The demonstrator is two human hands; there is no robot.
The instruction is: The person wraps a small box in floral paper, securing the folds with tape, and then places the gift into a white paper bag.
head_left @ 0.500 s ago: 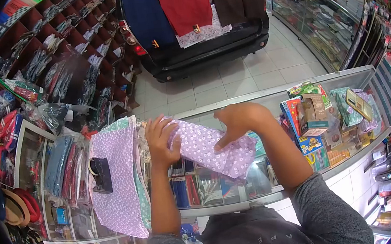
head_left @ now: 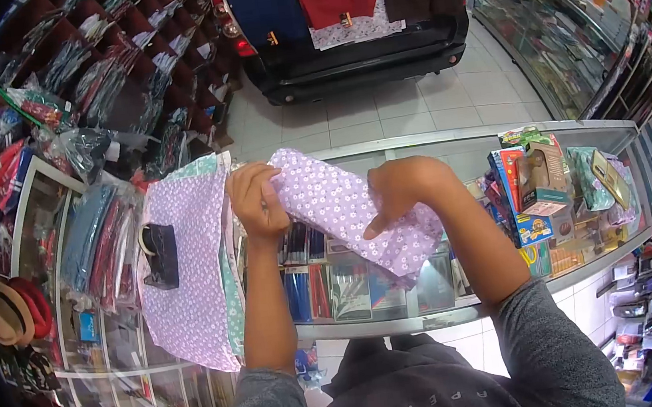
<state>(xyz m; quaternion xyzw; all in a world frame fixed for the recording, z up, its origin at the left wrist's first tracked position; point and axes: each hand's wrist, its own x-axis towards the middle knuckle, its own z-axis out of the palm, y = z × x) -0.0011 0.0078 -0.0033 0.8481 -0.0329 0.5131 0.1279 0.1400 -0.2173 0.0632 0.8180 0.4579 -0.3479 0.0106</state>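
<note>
Lilac cloth (head_left: pixel 326 191) with white flowers, folded into a long band, slants across the glass surface (head_left: pixel 392 324) between the person's hands. Fingers of the left hand (head_left: pixel 259 201) are clenched on its left end. The right hand (head_left: pixel 406 188) lays its thumb on the cloth; its other fingers are hidden, so I can't tell whether they grasp it. Further left, a spread floral sheet (head_left: pixel 192 299) carries a black object (head_left: pixel 160 258).
</note>
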